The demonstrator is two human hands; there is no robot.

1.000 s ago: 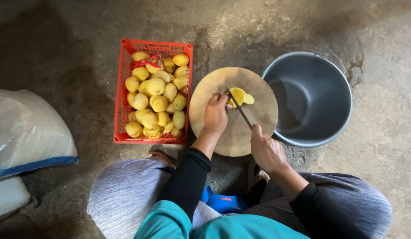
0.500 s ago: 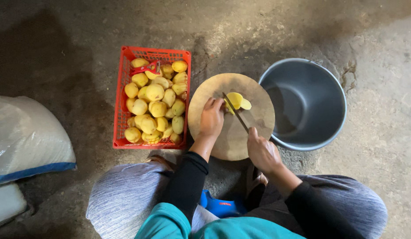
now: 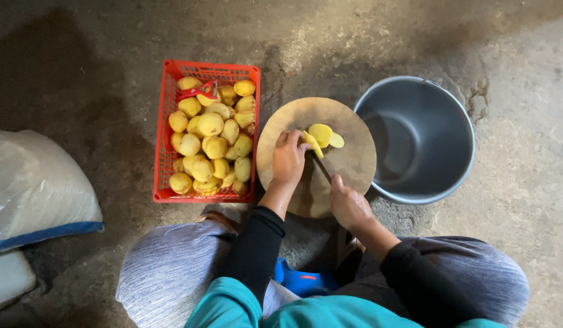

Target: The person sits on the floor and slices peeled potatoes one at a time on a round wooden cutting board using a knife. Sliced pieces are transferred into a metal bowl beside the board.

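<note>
A round wooden cutting board point(image 3: 348, 158) lies on the concrete floor in front of me. On it sit yellow peeled potato slices point(image 3: 322, 135). My left hand point(image 3: 288, 159) rests on the board and steadies the potato with its fingertips. My right hand point(image 3: 349, 205) grips the handle of a knife point(image 3: 321, 167), whose blade points up toward the potato. A red plastic crate point(image 3: 162, 140) full of peeled yellow potatoes point(image 3: 211, 146) stands left of the board.
A grey metal bucket point(image 3: 460, 115) stands right of the board, touching its edge. A red peeler point(image 3: 196, 91) lies on the potatoes in the crate. A white sack with a blue stripe point(image 3: 35, 194) lies at the left. My knees frame the board's near side.
The camera view has shifted slightly. The knife blade has moved along the potato, and more slices lie fanned on the board. Both hands stay in place.
</note>
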